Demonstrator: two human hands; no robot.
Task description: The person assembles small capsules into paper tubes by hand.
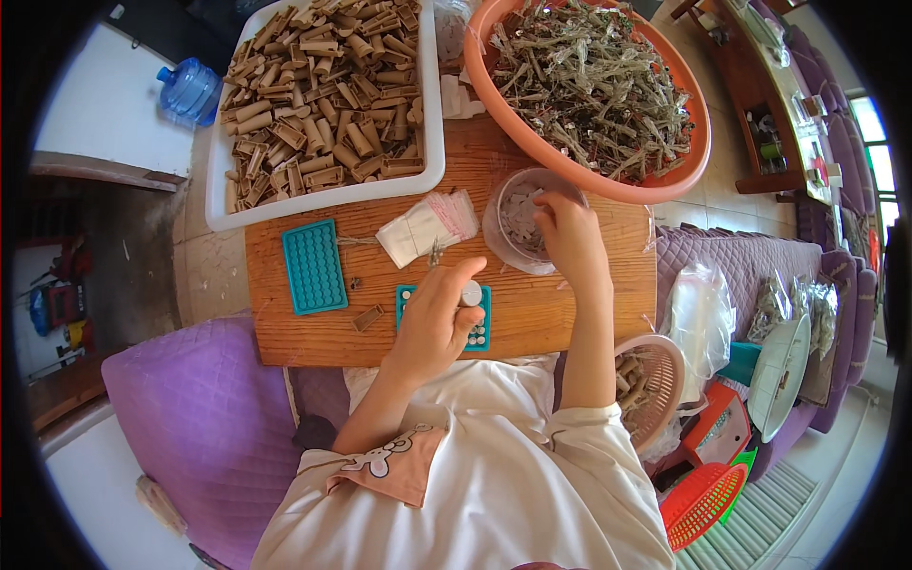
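A wooden desk (269,334) carries a white rectangular plastic tub (332,202) at its far-left corner and an orange oval plastic basin (655,193) at its far-right, likely keeping bulk off the near edge. Toward the right edge, a translucent round tub (503,249) sits within easy reach of the right hand (570,237); whether that grasps anything, I cannot tell. Above a teal plastic tray (485,315) at the near edge, the left hand (429,318) grasps a silver round-faced piece (471,293).

Left hand (432,321): bare; fingers curled, thumb and forefinger curving toward each other in closed grip. Left forearm (376,404): bare, slanting forward and rightward. Right hand (574,237): bare, farther forward than left; fingers bent, pointing leftward. Right forearm (591,347): bare, running nearly straight forward.
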